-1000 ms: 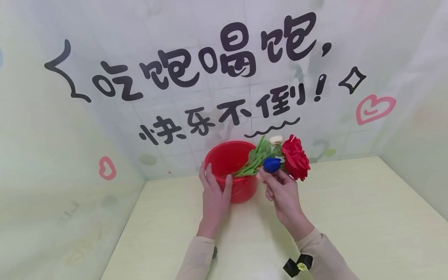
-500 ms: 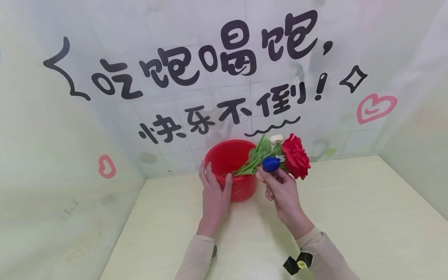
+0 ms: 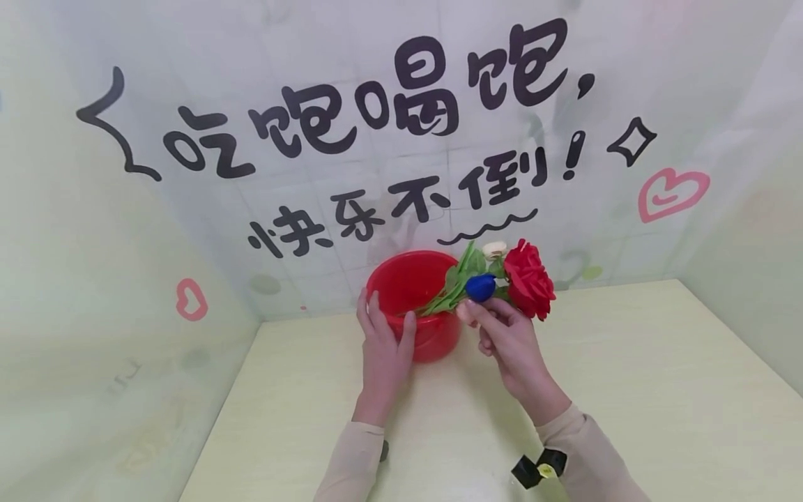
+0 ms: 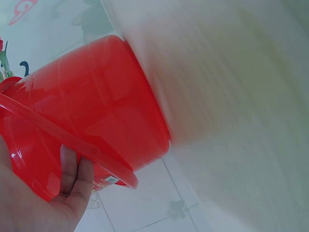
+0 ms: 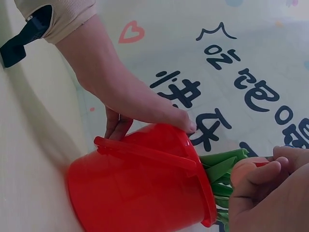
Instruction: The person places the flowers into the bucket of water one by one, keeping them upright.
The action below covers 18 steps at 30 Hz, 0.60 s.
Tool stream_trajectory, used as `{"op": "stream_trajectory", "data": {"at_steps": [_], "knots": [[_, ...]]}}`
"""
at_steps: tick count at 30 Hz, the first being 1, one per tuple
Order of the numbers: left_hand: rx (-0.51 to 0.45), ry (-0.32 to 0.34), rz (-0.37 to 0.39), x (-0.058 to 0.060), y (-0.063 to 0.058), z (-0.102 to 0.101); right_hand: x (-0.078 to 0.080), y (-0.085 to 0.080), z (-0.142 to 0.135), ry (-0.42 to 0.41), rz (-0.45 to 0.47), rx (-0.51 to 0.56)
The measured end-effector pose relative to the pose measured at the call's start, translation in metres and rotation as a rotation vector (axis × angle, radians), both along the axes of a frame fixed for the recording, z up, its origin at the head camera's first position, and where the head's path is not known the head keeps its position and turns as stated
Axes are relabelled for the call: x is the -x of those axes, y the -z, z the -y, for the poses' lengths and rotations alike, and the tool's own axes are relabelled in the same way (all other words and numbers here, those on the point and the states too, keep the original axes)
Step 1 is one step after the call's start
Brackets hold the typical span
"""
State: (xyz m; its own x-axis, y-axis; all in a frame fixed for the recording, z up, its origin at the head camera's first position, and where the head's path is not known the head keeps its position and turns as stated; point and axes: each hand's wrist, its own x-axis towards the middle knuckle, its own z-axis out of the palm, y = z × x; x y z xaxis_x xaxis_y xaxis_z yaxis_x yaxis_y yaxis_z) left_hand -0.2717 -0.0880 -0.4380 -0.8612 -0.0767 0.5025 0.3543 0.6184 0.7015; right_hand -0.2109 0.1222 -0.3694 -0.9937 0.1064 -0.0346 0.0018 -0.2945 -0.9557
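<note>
A red plastic bucket (image 3: 433,340) stands upright at the back of the table. My left hand (image 3: 383,352) grips its near left rim, thumb over the edge; the left wrist view shows fingers against its side under the handle (image 4: 53,128). Artificial flowers lean out over the right rim: a red rose (image 3: 530,279), a blue tulip (image 3: 480,287) and a white flower (image 3: 494,250), with green stems (image 3: 448,296) inside the bucket. Beside the rim, my right hand (image 3: 511,341) pinches a peach-coloured flower bud (image 5: 243,169), close under the blue tulip. My right fingers partly hide that bud.
The pale wooden table (image 3: 627,376) extends to both sides of the bucket. Close behind stands a whitish wall (image 3: 351,42) with large dark lettering and pink hearts. A side wall (image 3: 125,300) closes off the left. Black straps hang at the wrists.
The blue tulip has shifted slightly left and up, away from the rose. My right forearm has moved a little right. The left hand and the bucket have stayed in place.
</note>
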Motion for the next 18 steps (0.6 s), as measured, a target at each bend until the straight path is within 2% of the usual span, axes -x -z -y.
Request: {"op": "stream_trajectory", "data": {"at_steps": [9, 18], "knots": [[-0.006, -0.001, 0.005, 0.0, -0.0002, -0.0001, 0.0001, -0.0059, -0.0085, -0.093, -0.029, -0.104], [-0.005, -0.006, 0.01, 0.0004, 0.0014, -0.0001, -0.0027, -0.0099, -0.0109, -0.144, -0.026, -0.126]]}}
